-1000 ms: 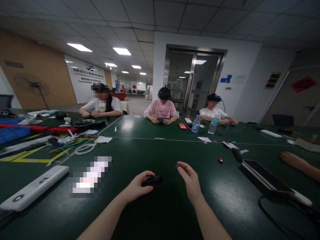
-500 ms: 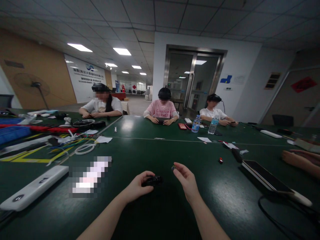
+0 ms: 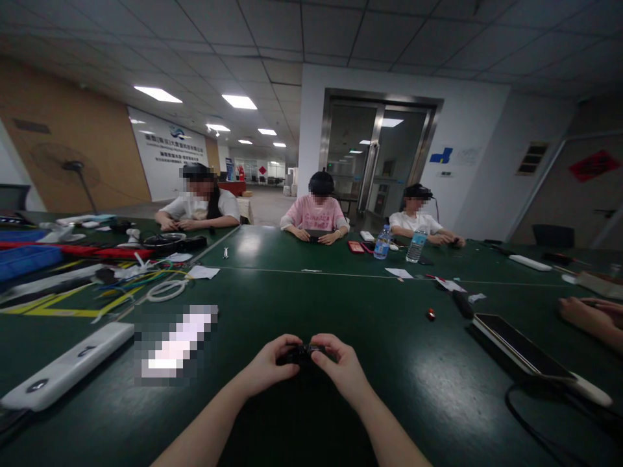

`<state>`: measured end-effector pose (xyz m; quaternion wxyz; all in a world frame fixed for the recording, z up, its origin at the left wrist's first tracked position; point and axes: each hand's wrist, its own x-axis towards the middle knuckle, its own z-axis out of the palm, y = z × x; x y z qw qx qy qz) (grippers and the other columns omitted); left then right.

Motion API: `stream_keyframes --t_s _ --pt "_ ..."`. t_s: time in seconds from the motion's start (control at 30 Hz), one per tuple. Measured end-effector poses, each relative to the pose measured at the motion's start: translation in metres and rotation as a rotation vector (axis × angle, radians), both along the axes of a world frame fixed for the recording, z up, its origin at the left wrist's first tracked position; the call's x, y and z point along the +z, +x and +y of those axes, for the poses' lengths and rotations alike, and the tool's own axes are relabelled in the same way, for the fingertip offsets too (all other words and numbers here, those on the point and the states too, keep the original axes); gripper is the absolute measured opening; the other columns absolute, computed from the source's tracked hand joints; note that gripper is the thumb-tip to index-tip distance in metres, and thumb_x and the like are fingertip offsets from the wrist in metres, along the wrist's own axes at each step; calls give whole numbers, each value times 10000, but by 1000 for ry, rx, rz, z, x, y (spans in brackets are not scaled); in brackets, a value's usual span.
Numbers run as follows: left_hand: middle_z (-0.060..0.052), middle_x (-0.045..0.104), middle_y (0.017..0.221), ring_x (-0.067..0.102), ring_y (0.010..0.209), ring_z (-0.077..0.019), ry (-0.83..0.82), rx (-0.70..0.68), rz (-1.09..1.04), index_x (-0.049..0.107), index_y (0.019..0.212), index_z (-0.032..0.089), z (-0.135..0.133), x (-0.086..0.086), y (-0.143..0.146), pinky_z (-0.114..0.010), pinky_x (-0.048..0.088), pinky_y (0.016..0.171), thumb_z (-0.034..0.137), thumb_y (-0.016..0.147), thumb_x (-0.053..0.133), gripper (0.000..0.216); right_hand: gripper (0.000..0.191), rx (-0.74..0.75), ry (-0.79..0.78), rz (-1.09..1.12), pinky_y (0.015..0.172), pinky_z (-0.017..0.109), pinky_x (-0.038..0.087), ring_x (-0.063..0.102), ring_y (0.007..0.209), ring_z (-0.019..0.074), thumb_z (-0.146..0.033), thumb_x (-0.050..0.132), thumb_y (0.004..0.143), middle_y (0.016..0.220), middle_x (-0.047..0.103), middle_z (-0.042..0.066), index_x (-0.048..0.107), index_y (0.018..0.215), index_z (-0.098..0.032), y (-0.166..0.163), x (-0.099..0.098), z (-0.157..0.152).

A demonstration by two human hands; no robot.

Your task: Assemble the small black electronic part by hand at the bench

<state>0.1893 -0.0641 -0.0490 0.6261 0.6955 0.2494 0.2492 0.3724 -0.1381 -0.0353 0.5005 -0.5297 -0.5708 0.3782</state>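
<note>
My left hand (image 3: 267,363) grips a small black object (image 3: 296,353) between thumb and fingers, just above the green table (image 3: 360,298). Its exact kind does not show. Against the object's right end, my right hand (image 3: 343,366) pinches a small dark piece (image 3: 315,349), mostly covered by the fingertips. The two hands almost meet there; whether the piece has joined the black object I cannot tell. A small red-and-silver item (image 3: 431,314) lies on the table to the right.
At left are a white power strip (image 3: 73,366), a blurred-out bright phone-like shape (image 3: 180,340) and a coiled white cable (image 3: 167,290). A dark-screened device (image 3: 523,344) lies right. Water bottles (image 3: 416,245) stand farther back. Three people sit opposite; another person's hands (image 3: 591,318) rest at right.
My right hand has moved left with the small dark piece, bringing it to the black object. My left hand holds nearly the same place. The view has shifted slightly.
</note>
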Motion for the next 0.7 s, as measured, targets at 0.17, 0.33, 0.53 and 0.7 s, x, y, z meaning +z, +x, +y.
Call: stream_keyframes --t_s 0.17,0.33,0.53,0.7 --pt "-43 624 1038 576 997 -211 9 -15 -14 506 1073 200 1 -1 0 -348 436 862 132 709 640 394 204 15 -33 -56 943 370 395 529 1054 211 -274 622 738 1073 588 24 650 936 -232 -4 4 -2" --pt "-46 625 1028 590 946 -198 7 -2 15 508 1085 190 1 -3 0 -316 457 798 156 714 647 398 197 15 -88 -187 975 383 367 499 1106 214 -256 633 723 1132 550 14 651 920 -257 -8 2 -3" --pt "-47 631 1008 595 926 -199 10 -5 39 509 1084 183 2 -5 -1 -310 455 781 166 712 647 397 201 54 -67 -239 942 355 401 525 1063 197 -223 616 727 1092 566 9 639 924 -261 -10 6 -6" --pt "-56 632 1018 585 974 -223 12 -3 20 503 1080 185 1 -4 -1 -340 437 835 156 699 651 409 335 60 -39 -221 939 361 398 530 1054 204 -205 654 681 1074 588 6 601 1006 -265 -7 2 -5"
